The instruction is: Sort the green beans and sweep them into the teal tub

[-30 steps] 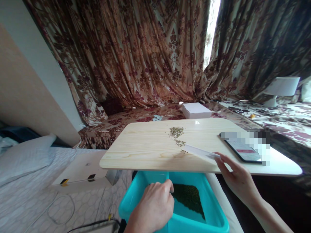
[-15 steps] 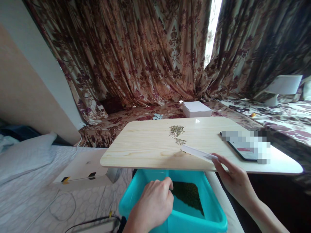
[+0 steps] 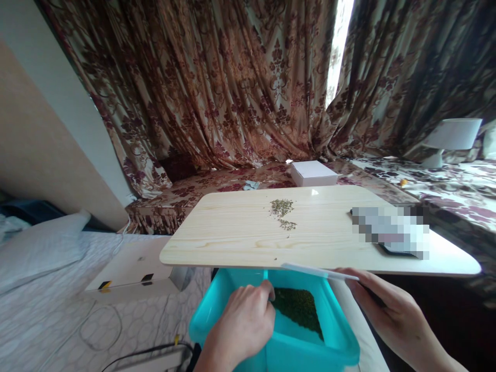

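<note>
My right hand [image 3: 387, 302] grips one end of a thin white strip [image 3: 318, 271], whose far end lies along the front edge of the pale wooden tabletop [image 3: 217, 227]. Below that edge stands a turquoise plastic bin [image 3: 310, 351] with a heap of small green-brown grains [image 3: 300, 310] in its right part. Over the bin, my left hand [image 3: 246, 318] is closed with the fingers curled under; what they hold, if anything, is hidden. A loose patch of the same-looking grains [image 3: 282, 207] lies on the tabletop, with a few specks nearer the front edge.
On the tabletop's right lies a dark-edged flat device [image 3: 391, 232], partly blurred out. Behind the table sits a white box [image 3: 313, 173]. A white case [image 3: 132, 263] and cables rest on the bed at left. A lamp [image 3: 455, 134] stands at far right.
My right hand has drawn the white strip toward me, from the tabletop to its front edge over the bin. The grains near the strip are gone from there. My left hand has hardly moved.
</note>
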Tool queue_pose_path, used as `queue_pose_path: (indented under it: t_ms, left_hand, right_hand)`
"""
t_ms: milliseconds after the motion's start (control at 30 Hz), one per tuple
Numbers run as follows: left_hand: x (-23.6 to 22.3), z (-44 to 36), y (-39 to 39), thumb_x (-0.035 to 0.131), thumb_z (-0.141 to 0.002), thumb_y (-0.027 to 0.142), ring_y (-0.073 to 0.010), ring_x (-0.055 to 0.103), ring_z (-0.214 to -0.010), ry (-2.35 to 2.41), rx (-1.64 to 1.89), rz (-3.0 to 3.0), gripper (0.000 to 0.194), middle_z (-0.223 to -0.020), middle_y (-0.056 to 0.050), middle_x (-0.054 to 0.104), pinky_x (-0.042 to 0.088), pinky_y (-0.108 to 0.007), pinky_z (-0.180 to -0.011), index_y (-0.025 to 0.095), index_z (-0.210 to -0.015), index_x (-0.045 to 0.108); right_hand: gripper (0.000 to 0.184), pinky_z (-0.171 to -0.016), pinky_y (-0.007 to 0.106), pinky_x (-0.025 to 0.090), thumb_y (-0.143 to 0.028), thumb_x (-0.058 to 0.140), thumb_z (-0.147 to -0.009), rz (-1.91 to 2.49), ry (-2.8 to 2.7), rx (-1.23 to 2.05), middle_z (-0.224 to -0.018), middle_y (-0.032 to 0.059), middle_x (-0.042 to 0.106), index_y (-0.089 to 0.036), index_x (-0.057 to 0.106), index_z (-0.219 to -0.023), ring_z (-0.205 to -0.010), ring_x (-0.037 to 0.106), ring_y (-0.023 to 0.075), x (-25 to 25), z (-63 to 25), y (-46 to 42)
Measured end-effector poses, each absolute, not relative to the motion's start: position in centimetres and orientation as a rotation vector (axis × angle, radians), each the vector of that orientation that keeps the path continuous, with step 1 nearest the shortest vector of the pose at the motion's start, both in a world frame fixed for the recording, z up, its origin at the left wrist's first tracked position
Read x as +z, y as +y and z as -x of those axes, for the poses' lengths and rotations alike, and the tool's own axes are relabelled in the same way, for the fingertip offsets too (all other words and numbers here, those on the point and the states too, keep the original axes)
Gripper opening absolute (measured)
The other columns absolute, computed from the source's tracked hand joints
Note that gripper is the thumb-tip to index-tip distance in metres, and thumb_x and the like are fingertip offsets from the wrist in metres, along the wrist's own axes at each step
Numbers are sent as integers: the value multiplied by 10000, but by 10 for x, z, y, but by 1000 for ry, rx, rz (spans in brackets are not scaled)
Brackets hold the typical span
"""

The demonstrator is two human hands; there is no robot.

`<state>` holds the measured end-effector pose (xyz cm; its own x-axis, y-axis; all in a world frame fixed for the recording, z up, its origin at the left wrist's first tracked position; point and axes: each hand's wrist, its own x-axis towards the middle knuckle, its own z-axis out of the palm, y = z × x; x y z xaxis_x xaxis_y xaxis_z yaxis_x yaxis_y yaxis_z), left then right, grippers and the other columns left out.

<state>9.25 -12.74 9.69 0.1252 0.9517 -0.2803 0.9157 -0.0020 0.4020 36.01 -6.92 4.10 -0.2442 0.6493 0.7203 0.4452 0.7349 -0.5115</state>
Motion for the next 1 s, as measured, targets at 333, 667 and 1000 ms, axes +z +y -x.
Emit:
queue_pose_path:
  t_ms: [333,667,1000]
  left_hand:
    - [96,-89,-127,318,-920,215,-265,628,-1075,1807,101,-1896,365,-1078,-84,709,438,-362,-930,229,-1121,623]
    - [95,-87,-127,316,-911,203,-262,625,-1083,1809,98,-1879,356,-1074,-84,704,434,-364,-938,229,-1108,612]
    - [95,-85,-126,317,-908,205,-265,621,-1104,1812,114,-1869,369,-1093,-85,709,431,-371,-954,223,-1119,619]
  right_hand:
    - [263,-690,300,652,-378,571,-956,1014,-1717,89,-955,95,823,-194,754,-1000,-773,790,243,41,-344,-14]
    - [275,-564,264,614,-341,532,-967,1060,-1780,-24,-899,96,824,-178,747,-1014,-640,770,213,40,-341,-12]
    - [232,-714,294,644,-326,545,-959,996,-1831,55,-985,84,824,-216,740,-1018,-794,796,237,44,-334,-19]
